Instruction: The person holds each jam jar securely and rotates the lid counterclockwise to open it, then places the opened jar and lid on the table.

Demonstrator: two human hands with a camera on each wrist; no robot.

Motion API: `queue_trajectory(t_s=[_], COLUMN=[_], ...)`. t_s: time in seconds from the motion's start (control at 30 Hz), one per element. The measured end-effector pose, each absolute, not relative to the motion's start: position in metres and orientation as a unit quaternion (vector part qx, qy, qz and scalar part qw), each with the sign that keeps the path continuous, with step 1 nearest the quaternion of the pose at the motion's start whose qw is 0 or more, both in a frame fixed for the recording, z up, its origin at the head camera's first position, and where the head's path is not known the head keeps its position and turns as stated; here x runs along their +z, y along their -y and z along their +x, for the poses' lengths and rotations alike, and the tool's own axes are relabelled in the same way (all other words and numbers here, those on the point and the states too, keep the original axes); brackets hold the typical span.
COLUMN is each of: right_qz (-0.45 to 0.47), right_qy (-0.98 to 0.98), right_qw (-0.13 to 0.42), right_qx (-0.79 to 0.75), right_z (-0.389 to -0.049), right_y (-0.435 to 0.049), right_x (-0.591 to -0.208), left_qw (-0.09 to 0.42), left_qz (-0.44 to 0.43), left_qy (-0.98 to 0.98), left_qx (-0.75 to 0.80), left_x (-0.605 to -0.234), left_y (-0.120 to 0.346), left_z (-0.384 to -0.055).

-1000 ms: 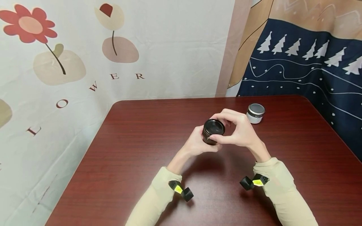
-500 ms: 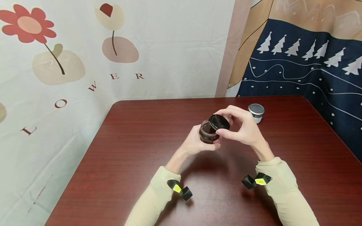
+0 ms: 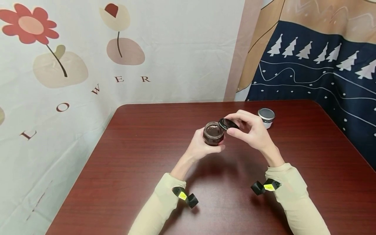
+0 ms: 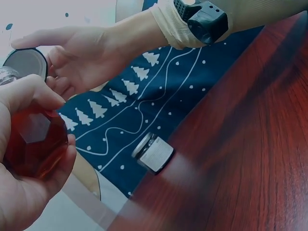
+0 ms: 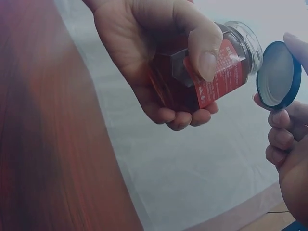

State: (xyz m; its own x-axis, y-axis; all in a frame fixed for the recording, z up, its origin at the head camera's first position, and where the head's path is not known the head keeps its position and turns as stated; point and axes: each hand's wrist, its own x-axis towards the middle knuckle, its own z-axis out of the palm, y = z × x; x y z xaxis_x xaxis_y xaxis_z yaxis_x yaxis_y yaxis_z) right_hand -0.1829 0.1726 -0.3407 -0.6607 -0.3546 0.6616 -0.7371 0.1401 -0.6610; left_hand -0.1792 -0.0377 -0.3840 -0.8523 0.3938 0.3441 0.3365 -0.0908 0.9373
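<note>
My left hand (image 3: 200,145) grips a faceted glass jar (image 3: 213,135) above the table, its mouth uncovered. Dark reddish-brown contents show through the glass in the left wrist view, and the right wrist view shows a red printed label (image 5: 224,72) on its side. Between thumb and fingers, my right hand (image 3: 251,132) pinches a black lid (image 3: 227,124), tilted, just right of the jar's rim. The lid's pale inner face (image 5: 278,77) turns toward the jar in the right wrist view. Whether lid and rim touch is hard to tell.
A second small jar (image 3: 266,117) with a grey lid and pale label stands behind my right hand, near the far edge of the reddish-brown table (image 3: 141,130). Printed cloths (image 3: 182,49) hang behind the table.
The lid has come off the jar: it sat on top, then tilted up, and is now beside the rim in my right hand. My left hand has shifted slightly left with the jar.
</note>
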Motion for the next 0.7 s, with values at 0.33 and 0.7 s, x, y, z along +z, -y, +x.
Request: queue_trajectory(t_s=[0.33, 0.7], right_qz=[0.348, 0.315], right_qy=[0.764, 0.804], right_qw=[0.167, 0.148], right_qx=[0.516, 0.483], right_z=[-0.185, -0.187], right_y=[-0.174, -0.172], right_x=[-0.344, -0.347], left_qw=[0.008, 0.003], left_qz=[0.227, 0.197], left_qy=[-0.692, -0.692], left_qx=[0.686, 0.694], left_x=[-0.386, -0.39], left_y=[0.045, 0.05], left_z=[-0.18, -0.183])
